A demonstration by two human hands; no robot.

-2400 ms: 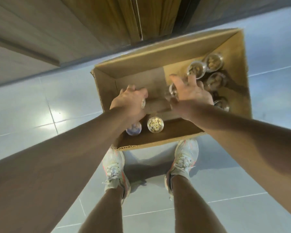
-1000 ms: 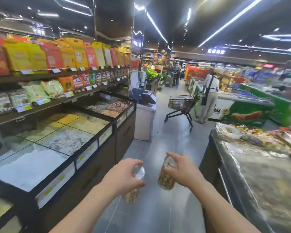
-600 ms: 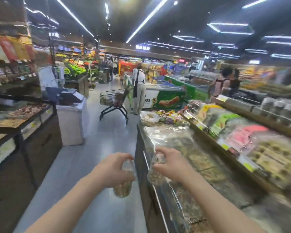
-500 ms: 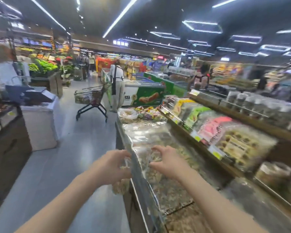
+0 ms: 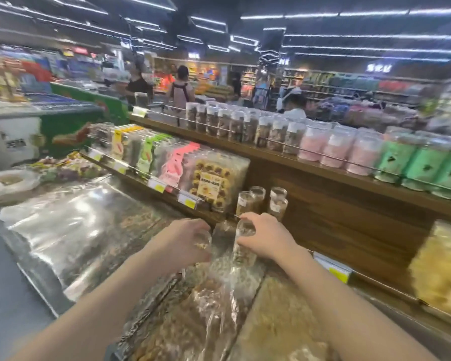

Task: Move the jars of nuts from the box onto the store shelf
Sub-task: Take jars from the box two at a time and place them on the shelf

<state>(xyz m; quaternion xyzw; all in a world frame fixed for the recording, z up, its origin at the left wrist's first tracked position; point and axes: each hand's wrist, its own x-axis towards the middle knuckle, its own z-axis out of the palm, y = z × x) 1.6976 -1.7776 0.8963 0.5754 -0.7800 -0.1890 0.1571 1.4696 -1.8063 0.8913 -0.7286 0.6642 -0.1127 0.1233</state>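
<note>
Our left hand and right hand each grip a clear plastic nut-filled jar; beyond our fingertips, seemingly four shelved jars already stand. More likely remain.

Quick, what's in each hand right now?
Left hand: grip curled round a jar of nuts.
Right hand: grip curled round another jar of nuts.

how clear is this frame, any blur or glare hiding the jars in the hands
Head view: motion blur softens everything, worst at the edges; ceiling strip lights smear into streaks. Glare off the plastic film over the bulk bins whitens it. The jar in the left hand is mostly hidden; the one in the right hand shows as a pale, reflective blur. Wide-angle bending curves the shelf.
</note>
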